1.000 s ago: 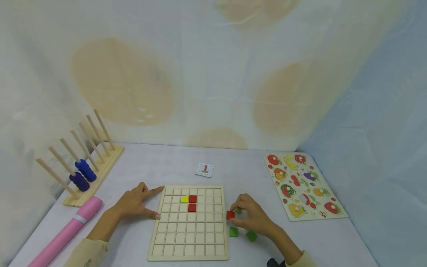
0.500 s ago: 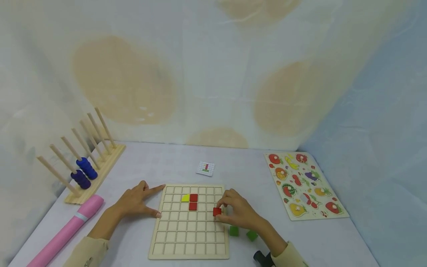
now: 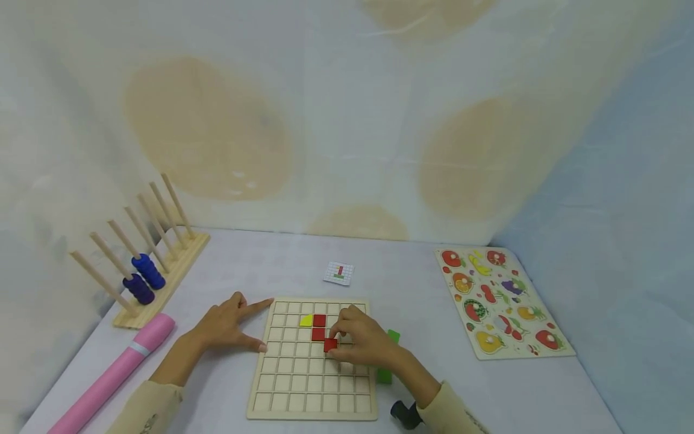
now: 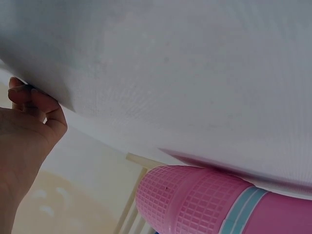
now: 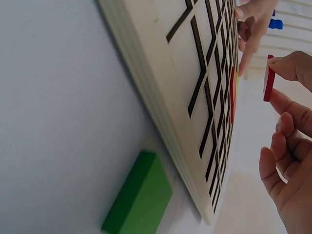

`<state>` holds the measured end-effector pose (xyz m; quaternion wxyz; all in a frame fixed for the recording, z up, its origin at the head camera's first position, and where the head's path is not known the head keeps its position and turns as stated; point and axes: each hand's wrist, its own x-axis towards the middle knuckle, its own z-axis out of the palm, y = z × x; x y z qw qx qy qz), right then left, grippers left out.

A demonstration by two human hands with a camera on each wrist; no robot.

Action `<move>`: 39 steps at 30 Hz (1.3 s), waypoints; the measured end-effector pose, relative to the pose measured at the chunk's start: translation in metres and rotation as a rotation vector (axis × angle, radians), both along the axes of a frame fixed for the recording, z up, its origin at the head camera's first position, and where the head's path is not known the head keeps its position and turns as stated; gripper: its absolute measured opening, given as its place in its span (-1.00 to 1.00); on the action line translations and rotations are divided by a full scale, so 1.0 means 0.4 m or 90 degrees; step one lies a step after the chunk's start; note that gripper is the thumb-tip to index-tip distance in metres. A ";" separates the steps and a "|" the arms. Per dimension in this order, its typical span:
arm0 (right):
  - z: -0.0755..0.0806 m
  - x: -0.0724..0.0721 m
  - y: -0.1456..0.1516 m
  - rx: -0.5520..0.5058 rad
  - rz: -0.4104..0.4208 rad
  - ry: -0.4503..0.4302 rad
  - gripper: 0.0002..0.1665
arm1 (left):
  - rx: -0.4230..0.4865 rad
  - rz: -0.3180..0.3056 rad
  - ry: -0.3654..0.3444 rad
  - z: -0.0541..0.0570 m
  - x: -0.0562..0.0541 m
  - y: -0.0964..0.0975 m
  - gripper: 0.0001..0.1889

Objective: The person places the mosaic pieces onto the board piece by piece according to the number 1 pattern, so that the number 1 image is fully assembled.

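Observation:
My right hand (image 3: 363, 337) pinches a red square tile (image 3: 330, 345) between thumb and forefinger, over the wooden grid board (image 3: 293, 383). In the right wrist view that red tile (image 5: 268, 78) is held up off the board. Two more red tiles (image 3: 318, 334) lie in grid cells one below the other, with a yellow piece (image 3: 306, 320), rounded at one corner, left of the upper one. My left hand (image 3: 228, 325) rests at the board's left edge, thumb and forefinger spread and touching the frame. Green tiles (image 3: 384, 376) lie right of the board, partly hidden by my right hand and arm.
A small pattern card (image 3: 338, 273) lies behind the board. At left stand a peg rack (image 3: 179, 265) with blue and purple rings and a pink cylinder (image 3: 116, 371). A fruit puzzle board (image 3: 501, 304) lies at right. A black object (image 3: 405, 415) sits by my right sleeve.
My right hand has carried the red tile leftward from beside the board to over its middle cells, near the placed red tiles. My left hand keeps its hold at the board's edge.

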<state>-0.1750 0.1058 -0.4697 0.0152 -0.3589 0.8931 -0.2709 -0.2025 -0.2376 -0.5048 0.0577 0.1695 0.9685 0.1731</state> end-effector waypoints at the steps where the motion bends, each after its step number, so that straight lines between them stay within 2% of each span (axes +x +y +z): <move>1: 0.000 0.000 -0.005 0.003 0.001 -0.002 -0.78 | 0.000 0.002 -0.003 -0.001 -0.001 0.001 0.11; 9: -0.008 -0.006 -0.035 0.025 0.014 0.035 -0.74 | -0.014 0.005 -0.001 -0.005 -0.002 0.003 0.13; 14: -0.011 -0.009 -0.054 0.078 0.005 0.038 -0.72 | -0.009 0.007 -0.006 0.000 -0.001 0.003 0.13; 20: -0.019 -0.007 -0.076 0.154 0.000 0.082 -0.74 | -0.006 0.004 -0.007 -0.001 0.001 0.002 0.13; 23: -0.025 -0.003 -0.082 0.169 -0.006 0.091 -0.77 | -0.007 0.005 -0.007 0.002 0.001 0.003 0.12; 32: -0.032 0.013 -0.069 0.127 -0.017 0.127 -0.76 | 0.005 0.001 0.010 0.016 0.011 0.013 0.10; 35: -0.026 0.015 -0.054 0.111 -0.031 0.106 -0.71 | 0.000 0.001 0.009 0.019 0.013 0.013 0.11; 39: -0.017 0.016 -0.020 0.064 -0.052 0.036 -0.60 | -0.006 -0.004 0.016 0.019 0.014 0.010 0.10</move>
